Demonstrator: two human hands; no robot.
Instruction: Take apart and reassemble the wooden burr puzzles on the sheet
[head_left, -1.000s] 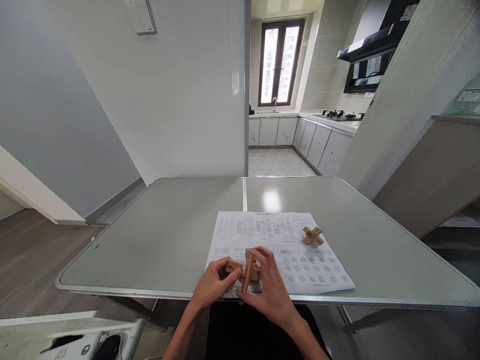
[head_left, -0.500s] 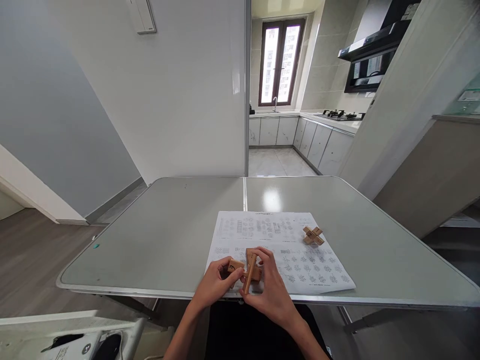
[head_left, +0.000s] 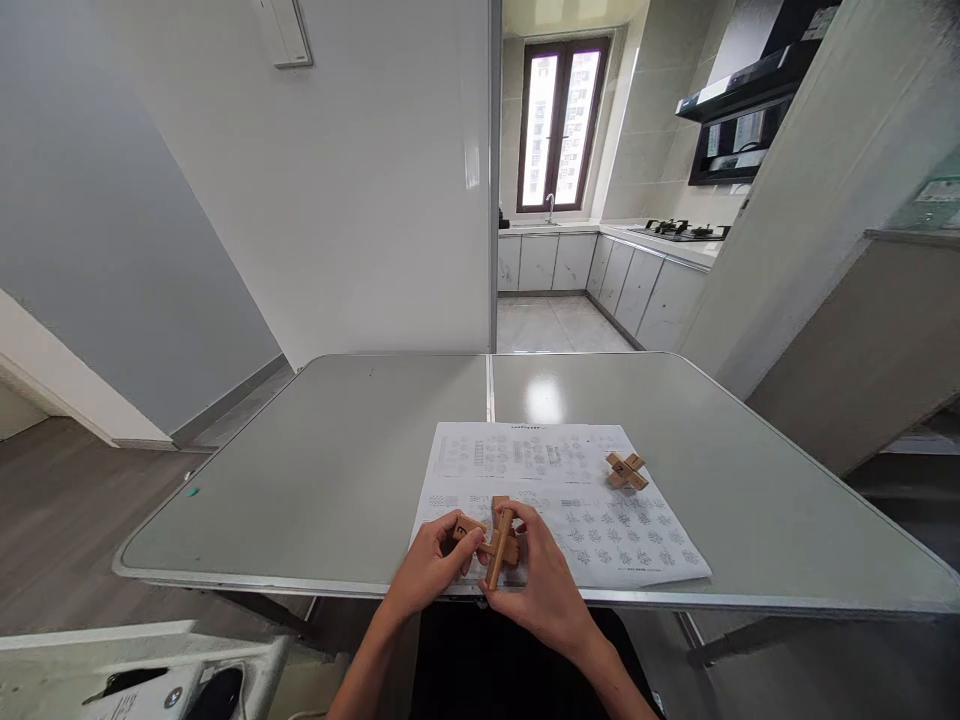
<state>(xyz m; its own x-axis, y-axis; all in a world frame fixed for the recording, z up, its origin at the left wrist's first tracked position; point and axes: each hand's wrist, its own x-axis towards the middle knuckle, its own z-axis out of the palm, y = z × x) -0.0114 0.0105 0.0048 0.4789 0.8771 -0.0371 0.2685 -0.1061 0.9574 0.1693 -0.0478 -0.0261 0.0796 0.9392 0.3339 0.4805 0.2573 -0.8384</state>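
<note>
Head view: we see the left hand [head_left: 427, 566] pinching a numbered wooden block [head_left: 466, 527]; the right hand [head_left: 546, 572] grips a wooden bar [head_left: 499, 553] just right of it. Bar's long axis looks near-to-far, far end leaning right. Both sit over the printed sheet [head_left: 585, 495], near side of the bench [head_left: 322, 480]. We can't tell if they interlock.

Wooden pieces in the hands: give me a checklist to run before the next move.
1. Left hand holding the marked wooden block: ok.
2. Right hand gripping the slanted wooden bar: ok.
3. Printed sheet fully visible: not ok; hands and pieces cover part of its near side.
4. Crossed wooden piece apart from both hands, at the sheet's right side: ok.
5. Held pieces locked together: cannot tell; contact partly hidden.
</note>
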